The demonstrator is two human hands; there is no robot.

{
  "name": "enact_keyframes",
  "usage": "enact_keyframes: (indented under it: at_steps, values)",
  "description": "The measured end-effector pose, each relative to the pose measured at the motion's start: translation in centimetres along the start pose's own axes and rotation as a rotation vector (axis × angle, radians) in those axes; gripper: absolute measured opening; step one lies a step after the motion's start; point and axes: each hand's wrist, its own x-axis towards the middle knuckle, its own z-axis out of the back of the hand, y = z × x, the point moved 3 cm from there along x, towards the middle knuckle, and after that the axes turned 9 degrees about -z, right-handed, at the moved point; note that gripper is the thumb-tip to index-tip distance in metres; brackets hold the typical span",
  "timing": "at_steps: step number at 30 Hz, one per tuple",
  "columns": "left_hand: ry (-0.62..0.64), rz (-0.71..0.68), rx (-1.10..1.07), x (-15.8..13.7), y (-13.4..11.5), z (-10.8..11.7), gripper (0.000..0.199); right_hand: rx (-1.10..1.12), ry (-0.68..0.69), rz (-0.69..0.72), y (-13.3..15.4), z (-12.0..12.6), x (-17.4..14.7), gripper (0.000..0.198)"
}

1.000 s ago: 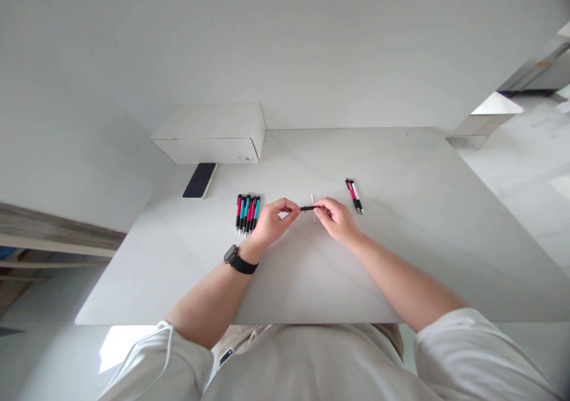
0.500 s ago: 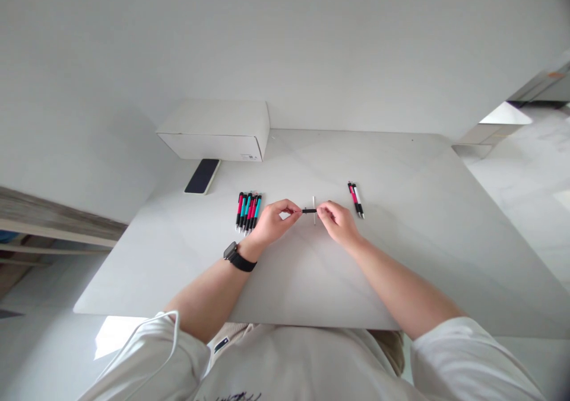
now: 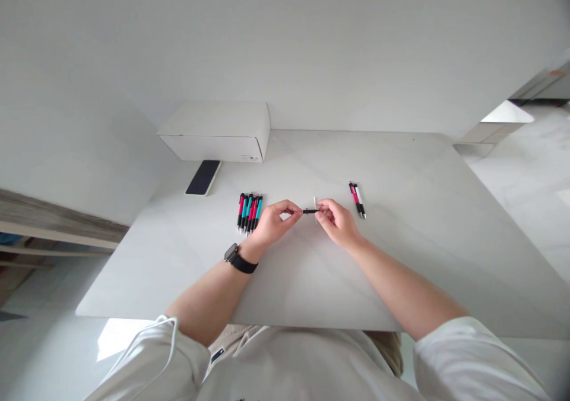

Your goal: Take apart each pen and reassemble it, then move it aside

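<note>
My left hand point(image 3: 275, 221) pinches one end of a short black pen barrel point(image 3: 310, 211) between thumb and fingertips. My right hand point(image 3: 340, 223) grips its other end, so the piece lies level between the two hands. A thin white stick point(image 3: 315, 201), which looks like a pen refill, lies on the table beneath, partly covered by the barrel and my right fingers. Close to my left hand is a row of several red and teal pens point(image 3: 249, 211) with black grips. Right of my right hand lie a red pen point(image 3: 355, 196) and a white pen point(image 3: 360, 198), side by side.
A white box point(image 3: 214, 147) stands against the wall at the back left of the white table point(image 3: 427, 223). In front of it lies a phone point(image 3: 203, 177), dark screen up. A black watch point(image 3: 240, 259) is on my left wrist.
The fingers of my right hand have shifted on the barrel's end and now cover more of the white stick. My left hand keeps its pinch. The whole view has moved slightly.
</note>
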Motion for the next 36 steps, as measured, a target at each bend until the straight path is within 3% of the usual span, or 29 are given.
enact_keyframes:
  at_steps: [6,9,12,32,36]
  values:
    - [0.017,-0.007,0.001,-0.06,-0.04,-0.17,0.018,-0.097,0.030,0.030,0.40,0.18,-0.10,0.030]
    - [0.015,-0.001,-0.001,-0.07,0.07,-0.19,0.018,-0.053,0.033,0.038,0.42,0.08,-0.22,0.023]
    - [0.012,-0.003,0.002,-0.05,0.01,-0.17,0.019,-0.030,0.037,0.026,0.38,-0.01,-0.30,0.032]
    - [0.028,-0.003,0.014,0.05,-0.37,0.00,0.019,-0.084,0.037,0.035,0.44,-0.15,-0.17,0.020]
    - [0.017,-0.003,0.002,0.02,-0.58,-0.03,0.020,-0.051,0.033,0.022,0.20,-0.43,-0.23,0.028]
